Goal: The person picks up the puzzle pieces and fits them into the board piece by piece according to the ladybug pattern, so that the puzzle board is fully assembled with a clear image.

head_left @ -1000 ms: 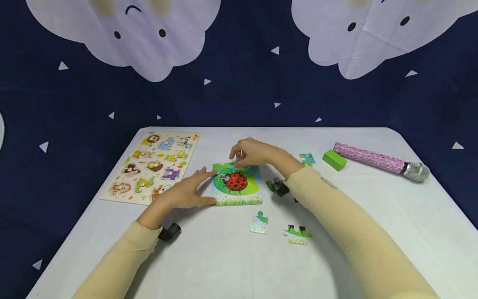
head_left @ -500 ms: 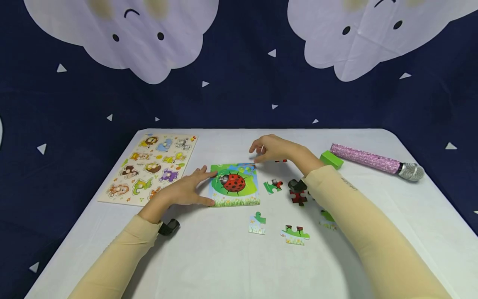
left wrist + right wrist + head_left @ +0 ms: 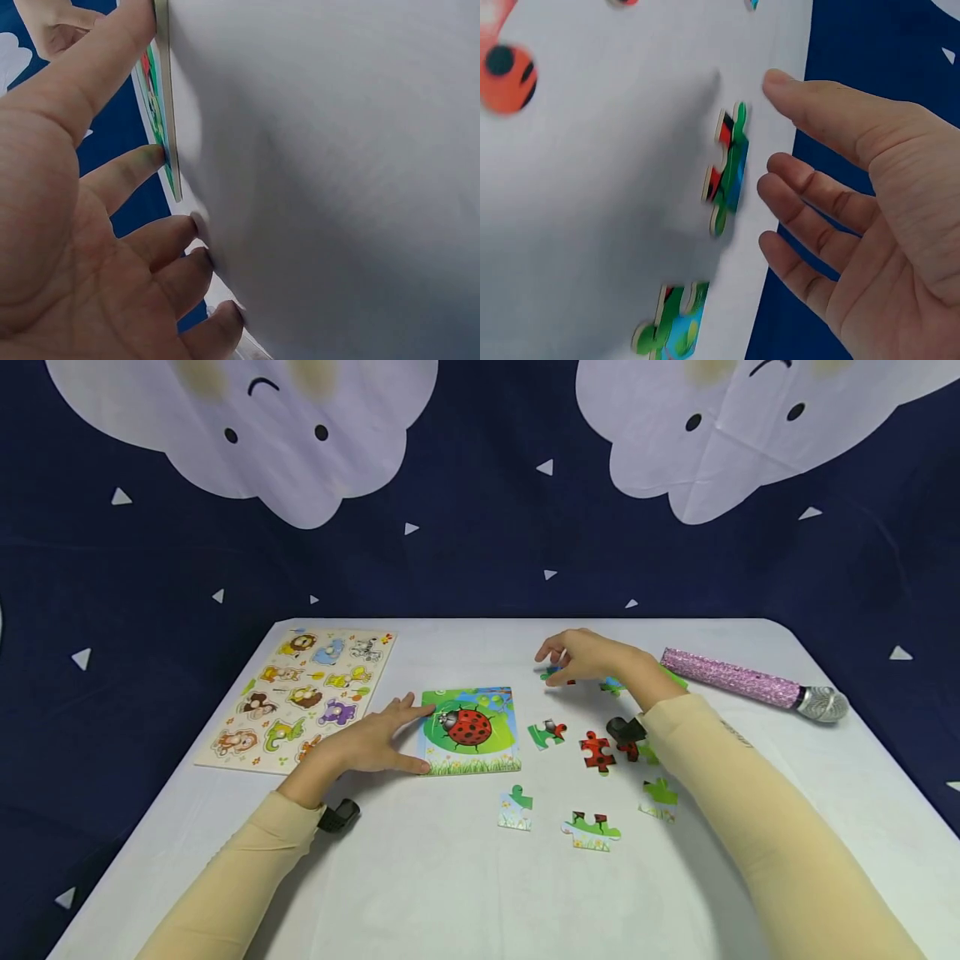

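A square ladybug jigsaw board (image 3: 472, 764) lies flat near the table's middle. My left hand (image 3: 371, 742) rests at its left side, fingers spread. In the left wrist view, thumb and index finger of the left hand (image 3: 82, 225) touch the board (image 3: 166, 97), with the other fingertips down on the cloth. Over the back of the table hovers my right hand (image 3: 588, 656), fingers loosely bent and holding nothing. Below it in the right wrist view, apart from the hand (image 3: 855, 217), lies a green, blue and red jigsaw piece (image 3: 733, 169); another piece (image 3: 682, 322) lies beside that one.
Several loose pieces lie to the right and front, among them a red one (image 3: 597, 753) and a grass-edged one (image 3: 591, 833). An animal peg puzzle (image 3: 300, 697) is at the left. A pink glitter microphone (image 3: 750, 682) lies at the right, a green block (image 3: 675, 677) partly hidden.
My right hand has moved off the board's top edge to the right, over the loose pieces at the back. The left hand stays on the board's left side.
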Demonstrator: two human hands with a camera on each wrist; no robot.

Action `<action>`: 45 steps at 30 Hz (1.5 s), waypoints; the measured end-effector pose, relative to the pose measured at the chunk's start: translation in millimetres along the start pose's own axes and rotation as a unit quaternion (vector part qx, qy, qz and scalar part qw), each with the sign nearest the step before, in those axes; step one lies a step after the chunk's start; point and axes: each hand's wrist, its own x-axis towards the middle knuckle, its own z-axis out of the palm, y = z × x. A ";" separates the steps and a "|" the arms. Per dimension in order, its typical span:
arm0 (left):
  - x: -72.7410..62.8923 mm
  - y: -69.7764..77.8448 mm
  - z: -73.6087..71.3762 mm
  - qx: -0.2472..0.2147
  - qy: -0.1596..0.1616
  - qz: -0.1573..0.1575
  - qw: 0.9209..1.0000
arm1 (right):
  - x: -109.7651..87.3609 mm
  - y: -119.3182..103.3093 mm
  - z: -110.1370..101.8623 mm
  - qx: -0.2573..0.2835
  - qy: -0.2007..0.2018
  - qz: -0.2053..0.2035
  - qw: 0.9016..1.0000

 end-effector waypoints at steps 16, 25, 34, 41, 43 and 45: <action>3.2 0.0 1.6 0.004 0.009 -0.017 1.000 | -10.3 24.9 -2.6 -0.013 -0.011 0.030 0.999; 2.1 1.0 2.1 0.000 0.011 -0.020 1.000 | -12.3 26.7 -0.5 -0.008 0.008 0.022 1.000; 2.8 1.5 2.7 -0.006 0.013 -0.015 1.000 | -9.6 32.1 0.9 0.000 0.027 0.017 1.000; 3.1 1.0 2.9 -0.007 0.013 -0.013 1.000 | -9.0 32.8 1.7 0.005 0.028 0.016 0.999; 3.4 0.4 3.2 -0.008 0.013 -0.013 1.000 | -8.7 33.0 2.2 0.006 0.030 0.016 0.999; 3.6 -0.1 3.3 -0.008 0.014 -0.013 1.000 | -7.9 33.6 3.1 0.006 0.031 0.017 0.999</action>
